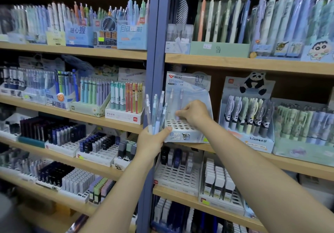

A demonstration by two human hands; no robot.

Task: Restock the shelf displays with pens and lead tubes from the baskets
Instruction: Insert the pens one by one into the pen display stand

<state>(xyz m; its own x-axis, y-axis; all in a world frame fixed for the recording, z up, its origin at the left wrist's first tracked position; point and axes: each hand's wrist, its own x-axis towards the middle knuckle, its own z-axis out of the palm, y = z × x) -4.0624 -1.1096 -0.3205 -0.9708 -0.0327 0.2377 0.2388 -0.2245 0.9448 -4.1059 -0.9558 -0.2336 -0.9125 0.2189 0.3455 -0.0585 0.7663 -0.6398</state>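
Pale pens (pixel 155 113) fan loosely in our left hand (pixel 151 142) at frame centre; our right hand (pixel 194 114) pinches one over the holed stand (pixel 180 133), and a tilt could miss its hole.

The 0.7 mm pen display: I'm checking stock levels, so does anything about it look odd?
Yes. The 0.7 mm display box is almost empty, most holes bare, unlike the packed panda display beside it. The right hand reaches into it; the left hand grips spare pens.
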